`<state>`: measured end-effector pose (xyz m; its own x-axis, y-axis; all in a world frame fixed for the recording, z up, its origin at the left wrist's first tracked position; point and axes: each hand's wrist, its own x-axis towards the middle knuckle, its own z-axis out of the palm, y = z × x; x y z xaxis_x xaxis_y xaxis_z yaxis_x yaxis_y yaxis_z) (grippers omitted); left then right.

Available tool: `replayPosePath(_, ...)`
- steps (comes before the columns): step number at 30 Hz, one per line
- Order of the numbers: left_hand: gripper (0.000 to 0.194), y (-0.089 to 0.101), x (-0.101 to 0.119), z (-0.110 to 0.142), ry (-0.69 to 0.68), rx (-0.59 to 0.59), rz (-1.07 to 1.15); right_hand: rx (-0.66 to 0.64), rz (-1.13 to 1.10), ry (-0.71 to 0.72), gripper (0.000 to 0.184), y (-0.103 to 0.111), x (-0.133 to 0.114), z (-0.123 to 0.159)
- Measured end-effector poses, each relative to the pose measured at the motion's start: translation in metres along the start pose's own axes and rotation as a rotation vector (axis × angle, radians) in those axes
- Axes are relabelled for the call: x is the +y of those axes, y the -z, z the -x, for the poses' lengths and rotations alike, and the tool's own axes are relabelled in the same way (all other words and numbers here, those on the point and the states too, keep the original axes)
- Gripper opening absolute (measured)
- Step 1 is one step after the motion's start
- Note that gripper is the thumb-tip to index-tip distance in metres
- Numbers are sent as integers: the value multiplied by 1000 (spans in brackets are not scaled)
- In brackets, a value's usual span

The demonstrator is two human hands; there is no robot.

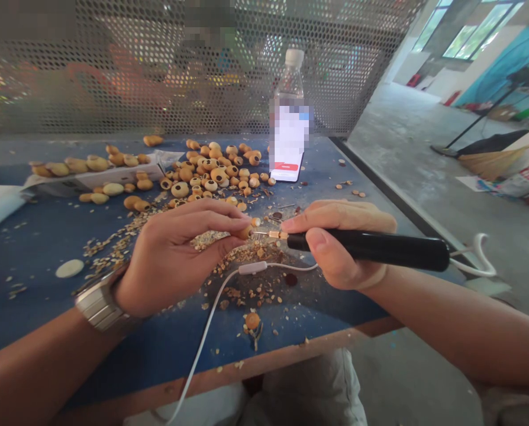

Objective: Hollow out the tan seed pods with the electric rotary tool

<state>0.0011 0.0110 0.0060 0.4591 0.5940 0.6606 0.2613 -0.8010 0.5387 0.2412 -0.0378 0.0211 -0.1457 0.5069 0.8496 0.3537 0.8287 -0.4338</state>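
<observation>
My left hand (171, 257) pinches a small tan seed (245, 232) between thumb and fingertips. My right hand (335, 242) grips a black pen-shaped electric drill (366, 247), and its thin brass bit (264, 233) reaches to the seed, touching or almost touching it. A white cable (211, 319) runs from the drill's rear end across the table and down past the front edge. Many hollow tan seeds (206, 174) with dark holes lie in a heap beyond my hands. Tan shavings and crumbs (242, 278) are scattered beneath my hands.
The blue worktop (34, 248) has a brown front edge. A phone (287, 142) with a blurred screen lies behind the seeds, and a plastic water bottle (290, 77) stands behind it. A perforated metal screen (158, 77) rises at the back. A broom (490, 160) lies on the floor at right.
</observation>
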Motion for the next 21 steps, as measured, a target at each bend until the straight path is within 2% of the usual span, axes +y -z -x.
replayPosePath(7,21,0,-2,1,16,-9,4,5,12,5,18,0,1,0)
replayPosePath(21,20,-2,-4,1,-37,5,22,-10,30,-43,14,1,-2,2)
